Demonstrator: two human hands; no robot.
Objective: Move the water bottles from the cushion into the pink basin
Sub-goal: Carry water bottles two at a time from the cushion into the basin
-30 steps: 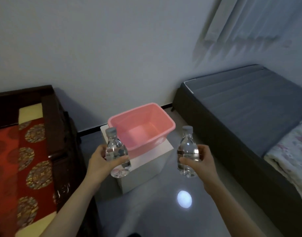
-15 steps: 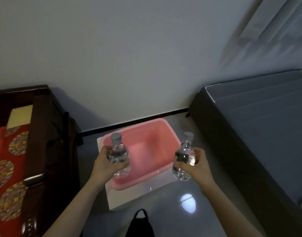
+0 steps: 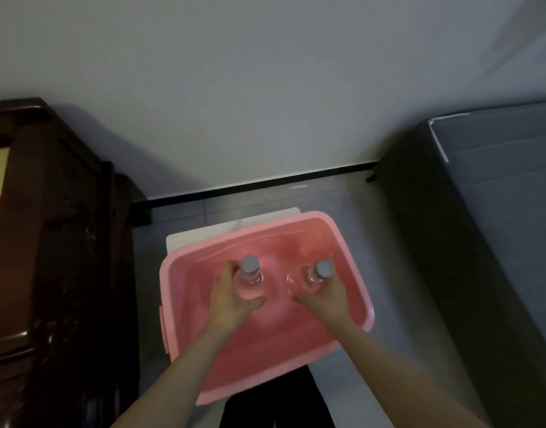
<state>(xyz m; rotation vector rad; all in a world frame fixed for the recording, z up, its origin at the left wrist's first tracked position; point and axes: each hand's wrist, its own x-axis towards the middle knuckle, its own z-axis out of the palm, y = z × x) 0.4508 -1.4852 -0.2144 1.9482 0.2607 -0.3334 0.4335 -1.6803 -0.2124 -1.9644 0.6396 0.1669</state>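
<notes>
Inside pink basin (image 3: 185,264) now: both hands (image 3: 231,299) (image 3: 322,296) gripping lowered bottles (image 3: 250,278) (image 3: 316,274).

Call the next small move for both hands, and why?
Probably open both hands and lift clear. The left hand and right hand each grip an upright water bottle, left bottle and right bottle, already down inside the pink basin, apparently at its floor.
</notes>
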